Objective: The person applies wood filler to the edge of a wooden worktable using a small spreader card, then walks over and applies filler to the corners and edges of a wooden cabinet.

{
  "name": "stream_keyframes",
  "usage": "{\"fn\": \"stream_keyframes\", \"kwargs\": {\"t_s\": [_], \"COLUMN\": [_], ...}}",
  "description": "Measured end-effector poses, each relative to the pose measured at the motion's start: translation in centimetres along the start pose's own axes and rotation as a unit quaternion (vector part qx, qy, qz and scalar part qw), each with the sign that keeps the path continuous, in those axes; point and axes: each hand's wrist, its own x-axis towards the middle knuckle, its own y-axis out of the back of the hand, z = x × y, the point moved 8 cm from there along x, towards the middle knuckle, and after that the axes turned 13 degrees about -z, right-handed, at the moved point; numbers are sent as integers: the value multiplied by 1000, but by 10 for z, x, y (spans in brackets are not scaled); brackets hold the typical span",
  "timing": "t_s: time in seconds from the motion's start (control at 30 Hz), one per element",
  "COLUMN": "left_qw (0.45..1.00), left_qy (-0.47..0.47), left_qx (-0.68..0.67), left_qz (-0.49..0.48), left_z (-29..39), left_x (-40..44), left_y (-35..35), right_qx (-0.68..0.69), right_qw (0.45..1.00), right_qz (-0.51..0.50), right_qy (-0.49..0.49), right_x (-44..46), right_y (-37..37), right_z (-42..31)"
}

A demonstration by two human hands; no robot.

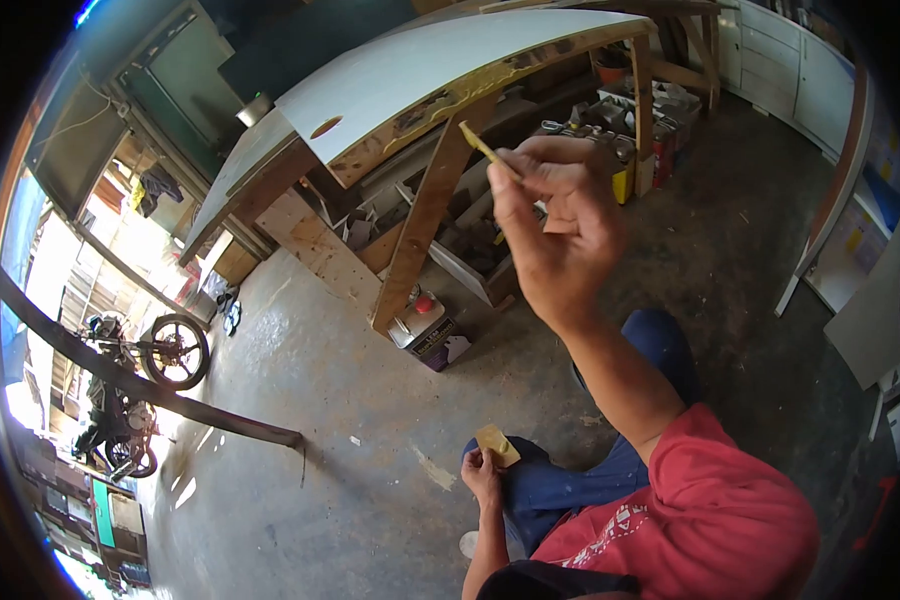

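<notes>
My right hand is raised near the table edge, its thumb and fingers pinching a thin, flat yellowish strip that looks like a small spreader. The strip's tip appears close to the table's front edge in view; I cannot tell whether they touch. Yellow putty-like paste is smeared along that wooden edge, below the white tabletop. Low by my knee, my left hand grips a small tan card with a dab of yellowish paste on it.
A slanting wooden leg supports the table. Beside its foot stands a metal can with a red cap. Boxes and cans crowd beneath the table. A dark pole crosses the left side, near a motorcycle. White cabinets stand at upper right.
</notes>
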Motion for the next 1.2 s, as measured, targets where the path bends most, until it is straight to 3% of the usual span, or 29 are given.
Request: {"fn": "stream_keyframes", "kwargs": {"t_s": [0.23,0.33,0.53,0.8,0.93,1.07,1.13,1.2], "left_qw": [1000,1000,999,998,998,998,998,998], "left_qy": [-1,-3,-1,-15,-9,-12,-11,-19], "left_qx": [-5,-9,-40,-66,-59,-57,-62,-59], "left_qz": [13,18,16,16,16,13,14,9], "left_z": [3,7,7,14,17,16,14,16], "left_x": [-6,-7,-12,-18,-20,-20,-19,-19], "left_y": [-1,0,-1,-3,-3,-3,-2,-3], "right_qx": [8,-27,-180,-170,-178,-167,-170,-155], "right_qw": [999,998,967,969,973,967,973,970], "right_qz": [-7,0,10,-28,-1,26,-4,-27], "right_qy": [53,57,180,178,150,188,155,186], "right_x": [4,3,-4,-21,-13,-9,-12,-16], "right_y": [-32,-37,-53,-72,-50,-51,-60,-70], "right_z": [-7,-10,-28,-29,-30,-18,-20,-32]}}
